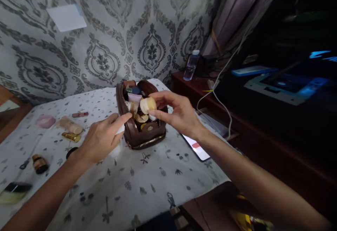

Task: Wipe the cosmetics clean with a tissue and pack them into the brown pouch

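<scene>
My right hand (179, 113) is closed on a small cream jar with a pale yellow lid (148, 105), tilted above the mouth of a brown cosmetic bag (144, 139). The unzipped bag stands on a patterned white sheet. Inside it are a pale pink tube (134, 98), a dark blue round lid (136, 90) and a gold-rimmed round item (142, 118), among others partly hidden. At the bag's left rim is my left hand (101, 138), its index finger stretched out and thumb apart. A whitish patch shows between them, too unclear to name.
On the left lie a pink rounded item (45, 121), a beige tube (70, 125), a gold tube (71, 137), a small dark-and-gold bottle (40, 164) and a green jar (15, 192). A phone (197, 147) lies right of the bag. A water bottle (191, 65) stands behind, near a white cable (223, 80).
</scene>
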The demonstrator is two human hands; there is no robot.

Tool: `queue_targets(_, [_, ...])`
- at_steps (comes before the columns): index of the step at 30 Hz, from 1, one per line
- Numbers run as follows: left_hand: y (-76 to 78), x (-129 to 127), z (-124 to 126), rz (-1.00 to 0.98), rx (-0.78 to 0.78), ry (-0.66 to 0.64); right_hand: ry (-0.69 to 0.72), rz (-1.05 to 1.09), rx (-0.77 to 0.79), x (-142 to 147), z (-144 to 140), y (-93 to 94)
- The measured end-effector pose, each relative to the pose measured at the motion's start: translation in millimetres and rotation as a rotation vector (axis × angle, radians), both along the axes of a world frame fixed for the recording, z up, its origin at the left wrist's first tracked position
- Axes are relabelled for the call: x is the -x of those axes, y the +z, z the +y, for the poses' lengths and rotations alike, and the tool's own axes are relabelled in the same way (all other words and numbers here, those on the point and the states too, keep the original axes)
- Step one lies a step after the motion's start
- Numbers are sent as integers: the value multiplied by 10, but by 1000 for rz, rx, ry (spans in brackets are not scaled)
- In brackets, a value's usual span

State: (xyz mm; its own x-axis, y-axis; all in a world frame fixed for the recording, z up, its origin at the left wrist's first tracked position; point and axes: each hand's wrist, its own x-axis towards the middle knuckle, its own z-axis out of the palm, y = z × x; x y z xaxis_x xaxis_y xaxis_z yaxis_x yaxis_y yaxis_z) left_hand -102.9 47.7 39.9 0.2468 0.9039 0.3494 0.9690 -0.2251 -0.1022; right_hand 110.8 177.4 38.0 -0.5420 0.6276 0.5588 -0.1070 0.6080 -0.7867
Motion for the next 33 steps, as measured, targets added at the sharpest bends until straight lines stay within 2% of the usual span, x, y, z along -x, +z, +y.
queue_targets(5, [24, 9, 2, 25, 11, 10, -95, 131, -18, -211, 6, 289])
queue_targets(9, [26, 10, 7, 11, 42, 35, -178, 156, -66, -382, -81, 531])
queue_targets(15, [46, -10, 8, 65, 46, 64, -213, 103, -41, -477, -242, 639])
queue_targets(18, [61, -22, -6, 97, 41, 79, -160, 113, -3, -457, -281, 606])
queue_targets(21, [70, -31, -22, 106, 46, 80, -84, 70, 25, -382, -297, 471])
queue_targets(24, [63, -28, -29, 103, 40, 74, -4, -54, -57, -271, -310, 265])
queue_targets(27, [41, -13, -34, 111, 12, 73, -10, -204, -164, -207, -335, 98])
queue_targets(33, [-3, 23, -38, 68, -5, 33, -11, -317, -232, -335, -431, -37])
